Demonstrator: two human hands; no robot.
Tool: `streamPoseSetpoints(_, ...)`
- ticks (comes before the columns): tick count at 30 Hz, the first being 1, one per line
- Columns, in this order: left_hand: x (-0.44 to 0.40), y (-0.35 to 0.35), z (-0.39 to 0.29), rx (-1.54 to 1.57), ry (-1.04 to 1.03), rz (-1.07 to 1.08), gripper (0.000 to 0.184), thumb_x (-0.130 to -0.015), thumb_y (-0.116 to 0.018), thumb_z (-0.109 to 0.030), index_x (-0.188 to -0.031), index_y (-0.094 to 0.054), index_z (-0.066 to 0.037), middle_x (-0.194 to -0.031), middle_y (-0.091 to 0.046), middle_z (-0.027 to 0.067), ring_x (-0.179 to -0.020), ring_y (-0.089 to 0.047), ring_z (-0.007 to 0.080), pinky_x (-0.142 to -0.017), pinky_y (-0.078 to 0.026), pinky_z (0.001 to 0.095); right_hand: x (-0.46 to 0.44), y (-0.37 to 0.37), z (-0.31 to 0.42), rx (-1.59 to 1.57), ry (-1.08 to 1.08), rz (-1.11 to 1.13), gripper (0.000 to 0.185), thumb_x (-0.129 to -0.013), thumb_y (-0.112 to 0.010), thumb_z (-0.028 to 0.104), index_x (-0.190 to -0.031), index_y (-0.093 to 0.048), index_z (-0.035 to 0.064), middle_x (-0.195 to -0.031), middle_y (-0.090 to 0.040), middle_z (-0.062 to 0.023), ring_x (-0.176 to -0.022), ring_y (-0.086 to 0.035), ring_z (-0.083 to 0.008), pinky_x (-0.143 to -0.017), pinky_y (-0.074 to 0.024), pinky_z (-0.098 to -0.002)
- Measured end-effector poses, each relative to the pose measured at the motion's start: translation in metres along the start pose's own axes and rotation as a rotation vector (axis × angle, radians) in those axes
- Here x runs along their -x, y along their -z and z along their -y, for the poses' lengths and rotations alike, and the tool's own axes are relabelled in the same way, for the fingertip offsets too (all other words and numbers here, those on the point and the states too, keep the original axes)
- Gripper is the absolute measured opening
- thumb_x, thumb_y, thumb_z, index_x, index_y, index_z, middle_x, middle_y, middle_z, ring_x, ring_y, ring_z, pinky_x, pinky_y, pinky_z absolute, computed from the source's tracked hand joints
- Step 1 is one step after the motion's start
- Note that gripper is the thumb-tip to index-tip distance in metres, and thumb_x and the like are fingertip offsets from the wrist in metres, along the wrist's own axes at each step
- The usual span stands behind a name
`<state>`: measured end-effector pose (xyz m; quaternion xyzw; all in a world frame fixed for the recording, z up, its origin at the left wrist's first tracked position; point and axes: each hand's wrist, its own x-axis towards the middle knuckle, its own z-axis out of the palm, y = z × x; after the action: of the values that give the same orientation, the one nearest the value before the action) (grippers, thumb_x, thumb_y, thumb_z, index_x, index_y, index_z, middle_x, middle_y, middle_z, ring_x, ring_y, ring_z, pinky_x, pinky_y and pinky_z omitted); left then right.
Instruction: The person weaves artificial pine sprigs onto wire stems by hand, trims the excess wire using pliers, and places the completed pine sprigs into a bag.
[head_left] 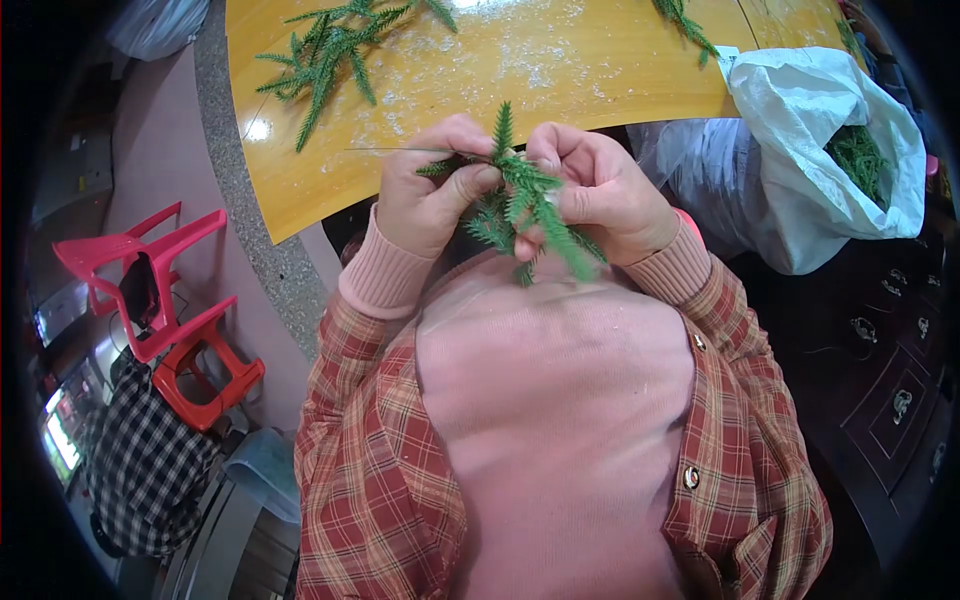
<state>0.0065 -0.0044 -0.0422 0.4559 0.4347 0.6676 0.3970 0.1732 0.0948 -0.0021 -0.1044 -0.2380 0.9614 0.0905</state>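
Observation:
A green artificial pine sprig [535, 200] with several short branches is held up between my two hands, close in front of my chest. My left hand [432, 190] is closed, thumb and fingers pinching the sprig near its middle. A thin wire [375, 150] sticks out leftward past those fingers; where it meets the sprig is hidden. On the other side my right hand [605, 185] is closed too, its thumb and fingers around the sprig's stem. Its fingertips are partly covered by the needles.
More pine sprigs [330, 50] lie on the yellow table [560, 85], among whitish flecks. Another sprig [685, 25] lies at the far right. A white woven sack [790, 90] with greenery inside stands right. Pink chair [135, 240] and red stool [235, 385] are at left.

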Motion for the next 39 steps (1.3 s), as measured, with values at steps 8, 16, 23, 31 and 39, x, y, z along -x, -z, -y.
streamPoseSetpoints(8,0.004,-0.012,-0.033,0.16,0.426,-0.053,0.016,-0.09,-0.062,-0.012,-0.1,-0.055,-0.001,-0.087,-0.06,0.0022,-0.077,-0.058,0.0076,-0.064,-0.05,0.0199,0.003,0.001,-0.002,1.248,0.598,-0.329,0.026,-0.071,-0.059,-0.013,-0.094,-0.06,-0.0004,-0.081,-0.062,-0.0067,-0.071,-0.064,-0.0124,-0.064,-0.0536,-0.0242)
streamPoseSetpoints(16,0.004,-0.013,-0.029,0.106,0.456,-0.052,0.02,-0.095,-0.057,-0.022,-0.093,-0.059,-0.002,-0.075,-0.056,-0.0031,-0.069,-0.049,0.004,-0.062,-0.04,0.0184,-0.001,0.007,0.009,1.922,1.045,-0.057,0.031,-0.064,-0.072,0.001,-0.094,-0.064,-0.0001,-0.08,-0.061,-0.0105,-0.069,-0.065,-0.0228,-0.056,-0.0538,-0.0278)
streamPoseSetpoints(23,0.004,-0.014,-0.035,-0.156,0.286,0.086,0.018,-0.092,-0.059,-0.018,-0.085,-0.06,-0.002,-0.069,-0.051,0.0001,-0.064,-0.048,0.0116,-0.059,-0.039,0.0248,0.008,0.003,0.016,1.866,0.958,0.058,0.025,-0.07,-0.072,0.008,-0.092,-0.064,0.0,-0.077,-0.061,-0.0106,-0.067,-0.063,-0.0225,-0.053,-0.0515,-0.0304)
streamPoseSetpoints(31,-0.011,-0.013,-0.047,-0.935,-0.498,0.243,0.018,-0.072,-0.069,-0.019,-0.081,-0.06,-0.007,-0.068,-0.049,0.0037,-0.065,-0.049,0.0231,-0.062,-0.037,0.0337,0.01,-0.003,-0.002,0.685,0.1,-0.329,0.022,-0.092,-0.06,0.02,-0.082,-0.062,-0.0002,-0.075,-0.061,-0.0015,-0.066,-0.055,-0.0068,-0.057,-0.0445,-0.0228)
streamPoseSetpoints(39,0.001,-0.019,-0.031,-0.712,-0.168,-0.025,0.014,-0.083,-0.066,-0.015,-0.082,-0.06,-0.002,-0.068,-0.051,0.0067,-0.063,-0.049,0.0213,-0.061,-0.039,0.0311,0.0,-0.004,0.001,0.988,0.34,-0.471,0.016,-0.085,-0.068,0.017,-0.087,-0.063,0.001,-0.069,-0.059,-0.0004,-0.056,-0.052,-0.0062,-0.051,-0.0425,-0.02)
